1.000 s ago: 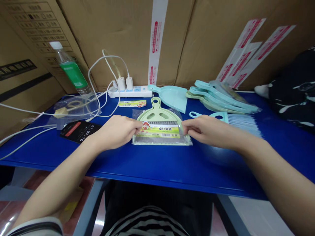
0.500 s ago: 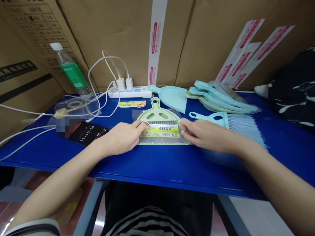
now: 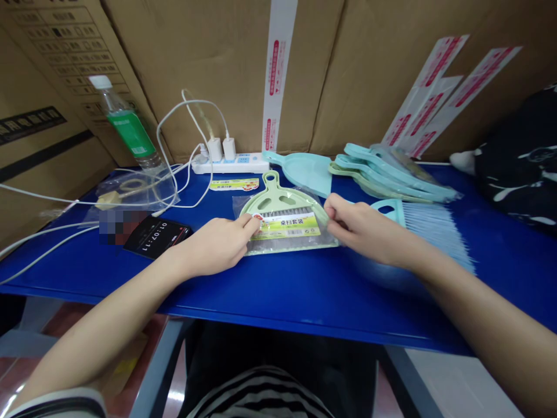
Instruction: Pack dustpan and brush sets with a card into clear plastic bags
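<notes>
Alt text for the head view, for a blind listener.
Left hand and right hand grip a bagged green dustpan and brush set by opposite sides on a blue table. Behind lie an aqua dustpan and white power strip.

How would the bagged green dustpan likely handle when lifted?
The green dustpan looks like moulded plastic, so probably stiff and fairly light. Its clear bag appears thin, glossy and creased, so it may slide and crumple.
</notes>
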The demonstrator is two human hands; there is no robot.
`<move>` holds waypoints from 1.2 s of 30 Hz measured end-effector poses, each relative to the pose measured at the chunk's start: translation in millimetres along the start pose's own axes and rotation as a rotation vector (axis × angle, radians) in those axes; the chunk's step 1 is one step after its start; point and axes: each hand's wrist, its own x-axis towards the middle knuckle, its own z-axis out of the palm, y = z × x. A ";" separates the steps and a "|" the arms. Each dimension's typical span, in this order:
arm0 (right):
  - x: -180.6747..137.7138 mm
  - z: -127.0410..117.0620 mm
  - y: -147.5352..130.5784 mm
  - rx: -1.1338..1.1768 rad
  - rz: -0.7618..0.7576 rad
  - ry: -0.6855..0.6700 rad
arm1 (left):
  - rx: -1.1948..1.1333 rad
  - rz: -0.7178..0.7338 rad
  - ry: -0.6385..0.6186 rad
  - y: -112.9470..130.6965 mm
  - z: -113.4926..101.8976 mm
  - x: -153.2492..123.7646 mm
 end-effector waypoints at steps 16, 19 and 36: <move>17.3 17.2 -2.2 1.092 0.282 0.029 | -0.063 0.068 -0.013 12.5 -5.1 2.1; 18.5 25.7 -2.7 1.234 0.228 0.014 | -0.053 0.080 -0.018 15.0 -4.1 3.3; 22.3 8.4 -9.9 1.313 0.523 0.243 | 0.158 -0.004 0.222 5.5 6.8 8.0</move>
